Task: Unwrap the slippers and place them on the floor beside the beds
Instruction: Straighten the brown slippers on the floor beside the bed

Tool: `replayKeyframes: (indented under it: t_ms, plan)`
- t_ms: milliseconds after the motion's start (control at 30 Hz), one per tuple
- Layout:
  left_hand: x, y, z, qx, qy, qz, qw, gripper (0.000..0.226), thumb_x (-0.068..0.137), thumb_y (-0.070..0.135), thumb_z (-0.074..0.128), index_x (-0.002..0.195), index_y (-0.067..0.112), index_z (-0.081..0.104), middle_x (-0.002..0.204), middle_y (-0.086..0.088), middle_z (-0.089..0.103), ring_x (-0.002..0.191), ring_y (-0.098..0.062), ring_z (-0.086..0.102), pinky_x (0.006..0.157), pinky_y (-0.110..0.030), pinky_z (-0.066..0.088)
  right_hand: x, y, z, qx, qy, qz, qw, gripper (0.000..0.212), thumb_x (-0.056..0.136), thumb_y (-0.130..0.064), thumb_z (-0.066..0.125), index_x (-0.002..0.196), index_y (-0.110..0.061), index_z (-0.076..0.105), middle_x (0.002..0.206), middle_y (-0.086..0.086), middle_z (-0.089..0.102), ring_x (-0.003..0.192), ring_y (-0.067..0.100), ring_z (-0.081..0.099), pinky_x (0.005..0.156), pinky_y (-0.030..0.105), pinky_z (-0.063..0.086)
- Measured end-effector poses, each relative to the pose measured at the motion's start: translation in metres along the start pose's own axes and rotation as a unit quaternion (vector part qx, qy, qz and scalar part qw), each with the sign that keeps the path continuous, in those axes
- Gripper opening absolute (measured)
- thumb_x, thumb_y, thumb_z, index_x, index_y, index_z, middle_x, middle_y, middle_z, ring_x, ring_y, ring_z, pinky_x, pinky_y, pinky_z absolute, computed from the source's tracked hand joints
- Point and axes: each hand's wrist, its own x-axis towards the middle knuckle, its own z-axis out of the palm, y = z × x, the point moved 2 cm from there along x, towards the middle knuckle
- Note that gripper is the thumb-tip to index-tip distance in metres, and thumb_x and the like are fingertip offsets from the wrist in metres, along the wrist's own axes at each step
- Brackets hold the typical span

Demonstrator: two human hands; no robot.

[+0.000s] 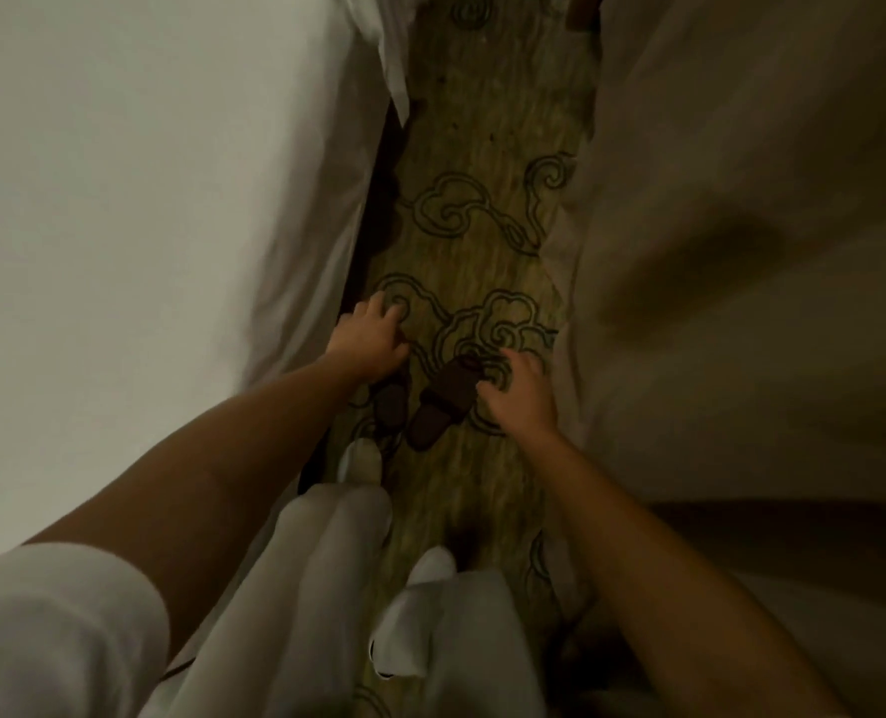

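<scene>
Between the beds: two dark slippers (430,401) lie on the carpet (482,225), long axes angled, toes away.
Left hand (371,339): I see it curled over the left slipper.
Right hand (521,393): fingers touching, maybe pinching, the right slipper's far end; nearer it.

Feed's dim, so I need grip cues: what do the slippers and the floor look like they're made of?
Slippers: dark brown, matte, no shine, so probably soft cloth; the blur leaves it open. Floor: carpet, olive with dark scroll outlines and a streaky, fibrous look.
</scene>
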Motion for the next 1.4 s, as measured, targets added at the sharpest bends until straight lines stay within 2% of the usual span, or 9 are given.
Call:
replayKeyframes:
  t_ms: [167,333,567,667,867,1067,1133,1233,1400]
  plan:
    - [0.084,-0.043,0.104,0.082,-0.053,0.038,0.995,0.072,0.095,0.047,0.056,0.155,0.018,0.030,0.162,-0.017,0.021,0.141,-0.040,0.035,0.109,-0.052,0.038,0.089,0.051,0.100,-0.012,-0.019,-0.003,1.000,0.068,0.087,-0.030,0.072,0.149,-0.014,0.049,0.152,0.014,0.047,0.141,0.033,0.043,0.117,0.042,0.035]
    - [0.148,-0.060,0.169,0.067,-0.051,0.045,0.995,0.071,0.095,0.049,0.057,0.154,0.018,0.032,0.162,-0.016,0.024,0.141,-0.039,0.037,0.109,-0.051,0.041,0.149,0.085,0.169,-0.015,-0.030,-0.001,0.999,0.068,0.088,-0.030,0.072,0.149,-0.012,0.048,0.152,0.015,0.047,0.139,0.033,0.044,0.115,0.037,0.036]
    - [0.193,-0.093,0.279,0.026,-0.012,0.021,0.999,0.066,0.096,0.055,0.052,0.148,0.015,0.042,0.157,-0.017,0.032,0.141,-0.037,0.037,0.112,-0.049,0.038,0.220,0.133,0.260,-0.033,-0.041,0.015,0.999,0.070,0.089,-0.037,0.071,0.150,-0.016,0.046,0.152,0.018,0.046,0.136,0.039,0.048,0.114,0.042,0.040]
    - [0.197,-0.105,0.309,0.028,-0.011,0.003,1.000,0.066,0.096,0.054,0.052,0.146,0.013,0.044,0.152,-0.018,0.037,0.136,-0.038,0.040,0.110,-0.048,0.040,0.228,0.153,0.283,-0.016,-0.044,0.039,0.998,0.075,0.088,-0.038,0.073,0.151,-0.011,0.045,0.153,0.020,0.046,0.139,0.038,0.046,0.115,0.043,0.040]
    - [0.204,-0.122,0.341,0.018,0.016,-0.087,0.996,0.067,0.097,0.057,0.049,0.139,0.006,0.047,0.141,-0.022,0.048,0.126,-0.039,0.051,0.097,-0.043,0.046,0.233,0.196,0.307,0.022,-0.043,0.077,0.996,0.074,0.086,-0.037,0.077,0.144,0.000,0.050,0.151,0.019,0.050,0.137,0.035,0.051,0.113,0.044,0.042]
    - [0.223,-0.122,0.354,0.018,-0.037,-0.136,0.990,0.079,0.096,0.069,0.038,0.143,0.006,0.047,0.144,-0.021,0.052,0.128,-0.037,0.055,0.097,-0.042,0.047,0.245,0.212,0.324,0.102,-0.003,0.108,0.989,0.077,0.082,-0.029,0.081,0.146,-0.002,0.047,0.145,0.016,0.058,0.130,0.033,0.059,0.108,0.042,0.047]
    - [0.225,-0.120,0.354,0.032,-0.037,-0.139,0.989,0.078,0.096,0.069,0.037,0.138,0.005,0.053,0.139,-0.020,0.058,0.124,-0.036,0.059,0.094,-0.040,0.048,0.248,0.215,0.327,0.129,0.023,0.141,0.981,0.078,0.082,-0.028,0.081,0.147,-0.003,0.045,0.144,0.017,0.058,0.129,0.033,0.059,0.108,0.041,0.048]
    - [0.227,-0.118,0.356,0.052,-0.045,-0.150,0.986,0.070,0.098,0.064,0.040,0.133,0.006,0.057,0.135,-0.018,0.061,0.121,-0.035,0.061,0.092,-0.040,0.050,0.256,0.225,0.333,0.187,0.025,0.203,0.961,0.077,0.083,-0.030,0.081,0.142,0.004,0.045,0.141,0.022,0.059,0.128,0.038,0.059,0.107,0.048,0.048]
    - [0.230,-0.115,0.356,0.050,-0.051,-0.162,0.984,0.062,0.099,0.055,0.038,0.131,0.006,0.059,0.133,-0.019,0.062,0.119,-0.035,0.062,0.091,-0.040,0.050,0.263,0.235,0.336,0.154,0.009,0.204,0.967,0.055,0.089,-0.033,0.075,0.127,0.006,0.064,0.127,0.024,0.068,0.116,0.039,0.066,0.097,0.043,0.054]
